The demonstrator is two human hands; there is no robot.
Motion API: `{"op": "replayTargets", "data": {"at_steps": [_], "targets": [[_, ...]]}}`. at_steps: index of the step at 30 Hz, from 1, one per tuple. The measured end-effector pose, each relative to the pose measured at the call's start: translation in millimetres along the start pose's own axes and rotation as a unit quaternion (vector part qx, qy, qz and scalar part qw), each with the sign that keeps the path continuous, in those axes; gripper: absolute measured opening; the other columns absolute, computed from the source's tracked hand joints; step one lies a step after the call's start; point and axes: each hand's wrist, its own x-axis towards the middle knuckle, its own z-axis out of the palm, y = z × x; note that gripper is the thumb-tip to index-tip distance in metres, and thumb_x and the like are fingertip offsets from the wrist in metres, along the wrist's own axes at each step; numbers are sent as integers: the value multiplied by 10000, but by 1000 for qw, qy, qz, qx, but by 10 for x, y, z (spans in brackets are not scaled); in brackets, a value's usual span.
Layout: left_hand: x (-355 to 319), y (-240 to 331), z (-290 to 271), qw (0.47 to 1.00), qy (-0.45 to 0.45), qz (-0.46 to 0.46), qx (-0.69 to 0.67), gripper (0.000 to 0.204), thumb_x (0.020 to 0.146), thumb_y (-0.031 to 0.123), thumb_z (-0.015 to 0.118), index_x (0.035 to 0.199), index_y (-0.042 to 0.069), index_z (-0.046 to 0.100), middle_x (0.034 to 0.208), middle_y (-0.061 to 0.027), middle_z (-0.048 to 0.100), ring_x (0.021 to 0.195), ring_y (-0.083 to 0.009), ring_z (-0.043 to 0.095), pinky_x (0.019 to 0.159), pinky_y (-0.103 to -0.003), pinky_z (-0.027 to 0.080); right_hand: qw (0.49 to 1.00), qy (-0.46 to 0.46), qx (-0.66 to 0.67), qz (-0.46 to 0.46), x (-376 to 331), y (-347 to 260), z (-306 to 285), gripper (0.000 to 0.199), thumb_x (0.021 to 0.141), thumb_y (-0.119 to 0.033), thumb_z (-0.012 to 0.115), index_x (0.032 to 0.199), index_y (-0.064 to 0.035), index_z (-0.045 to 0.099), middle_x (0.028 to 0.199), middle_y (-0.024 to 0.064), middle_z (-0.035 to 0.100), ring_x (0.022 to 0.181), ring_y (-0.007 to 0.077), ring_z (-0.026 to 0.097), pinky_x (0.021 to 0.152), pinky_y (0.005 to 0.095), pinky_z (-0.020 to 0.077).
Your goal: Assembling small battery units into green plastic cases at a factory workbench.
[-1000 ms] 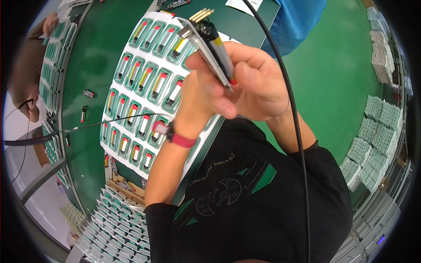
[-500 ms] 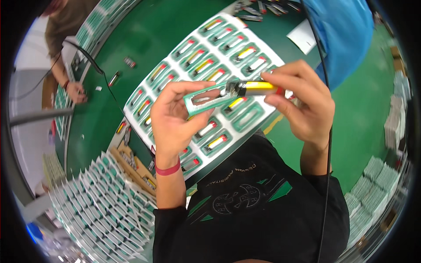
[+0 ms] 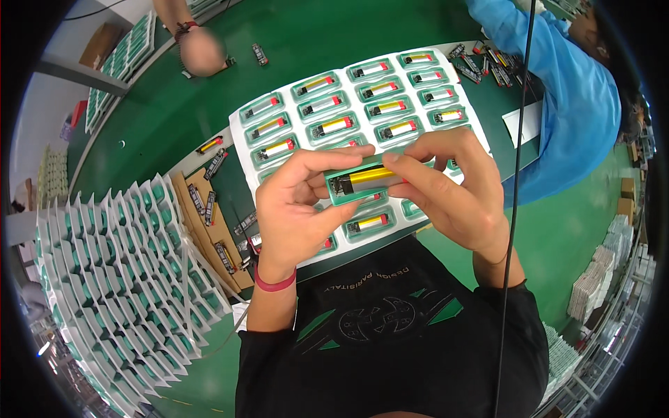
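My left hand (image 3: 300, 209) and my right hand (image 3: 449, 188) together hold a small green blister card (image 3: 362, 187) with a yellow cylindrical device (image 3: 369, 177) lying in it. My left fingers grip its left end, and my right thumb and fingers press on its right end. Beneath my hands lies a white sheet (image 3: 244, 150) covered with rows of the same green cards, each holding a small cylinder. A red band sits on my left wrist.
Fanned stacks of green-and-white cards (image 3: 118, 279) fill the left. Loose cylinders lie on a cardboard tray (image 3: 209, 216) and on the green table (image 3: 160, 118). A person in blue (image 3: 564, 104) works at the upper right; another person's hand (image 3: 202, 52) rests at the top. A black cable (image 3: 516, 209) hangs at right.
My head has turned, so the sheet now sits squarer in view. The yellow cylinder, held at the card's edge before, now lies seated in the green card between both hands.
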Motion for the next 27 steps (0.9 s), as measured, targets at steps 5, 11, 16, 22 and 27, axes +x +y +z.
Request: {"op": "replayTargets", "data": {"at_steps": [5, 11, 16, 22, 27], "targets": [[-26, -32, -34, 1000, 17, 11, 6, 407, 747, -178, 649, 1128, -61, 570, 1270, -267, 601, 1117, -285, 651, 925, -352, 574, 1000, 2, 1, 0, 2, 4, 67, 432, 650, -65, 828, 1064, -25, 708, 876, 76, 599, 724, 195, 590, 558, 288, 487], [7, -103, -11, 998, 31, 54, 26, 402, 729, -192, 657, 1098, -62, 568, 1271, -281, 596, 1161, -305, 626, 956, -371, 553, 976, 106, 107, 155, -87, -58, 223, 406, 684, -43, 856, 1057, -16, 697, 917, 69, 611, 676, 120, 561, 525, 237, 450], [-21, -181, 51, 992, 96, 78, 11, 389, 731, -189, 676, 1073, -52, 552, 1243, -311, 600, 1205, -344, 595, 1000, -409, 517, 956, 158, 136, 205, -88, -126, 302, 377, 678, -29, 872, 1000, -2, 678, 945, 66, 604, 655, 80, 552, 532, 214, 430], [-13, -252, 91, 986, 135, 97, 29, 427, 746, -175, 676, 1098, 0, 508, 1292, -362, 538, 1176, -359, 612, 979, -407, 543, 957, 214, 99, 172, -32, -139, 414, 291, 681, -17, 861, 931, -6, 713, 931, 56, 579, 655, 74, 547, 493, 208, 396], [-9, -291, 153, 981, 157, 104, 42, 440, 738, -172, 683, 1105, 10, 522, 1302, -362, 532, 1175, -352, 614, 979, -404, 538, 925, 191, 155, 288, 6, -183, 389, 323, 706, -50, 813, 981, -27, 644, 912, 55, 572, 609, 127, 555, 511, 261, 439]]}}
